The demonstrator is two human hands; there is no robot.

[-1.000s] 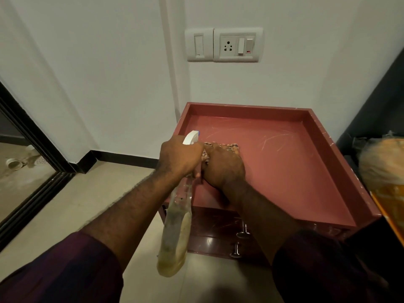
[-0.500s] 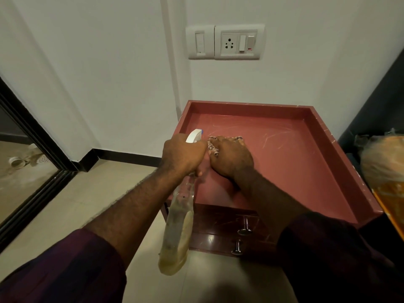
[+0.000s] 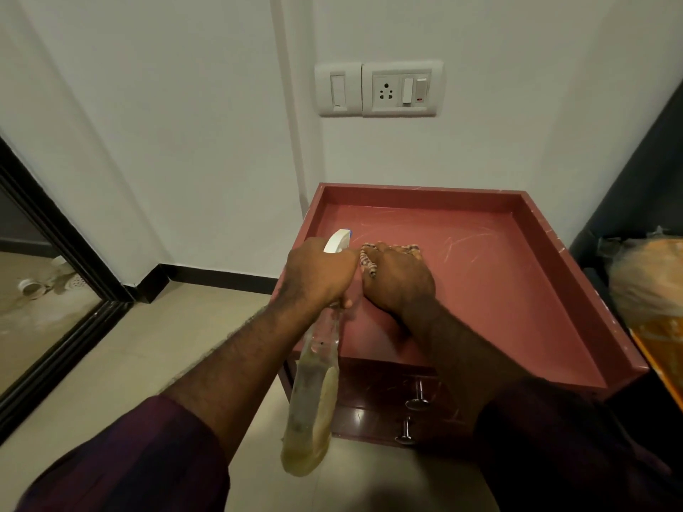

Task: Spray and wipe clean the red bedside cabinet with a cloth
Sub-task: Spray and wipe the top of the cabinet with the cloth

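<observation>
The red bedside cabinet [image 3: 480, 290] stands against the white wall, in the 3 o'clock half of the view, and its top is a shallow tray with a raised rim. Pale scratches or streaks show on its surface. Its corner at 4 o'clock is covered by a dark sleeve [image 3: 554, 437]. The right hand [image 3: 399, 279] lies palm down on the tray near the left rim and presses on the cloth [image 3: 369, 266], with the fingers stretched forward as far as one can see. The cloth is almost all hidden under this hand. Only a patterned edge comes out at the hand's 9 o'clock and 12 o'clock sides, so its size and shape are not clear. Just beside it, at 9 o'clock, the left hand [image 3: 318, 275] is clamped around the neck of the spray bottle [image 3: 314, 393]; its fingers are mostly hidden behind the back of the hand. The white nozzle points to 12 o'clock, and the clear body with yellowish liquid hangs to 6 o'clock, in front of the cabinet's left front corner. Two metal drawer handles [image 3: 415, 395] are seen on the front. At the 3 o'clock edge an orange bag [image 3: 650, 290] is cut off. A socket plate [image 3: 401, 88] sits on the wall at 12 o'clock.
</observation>
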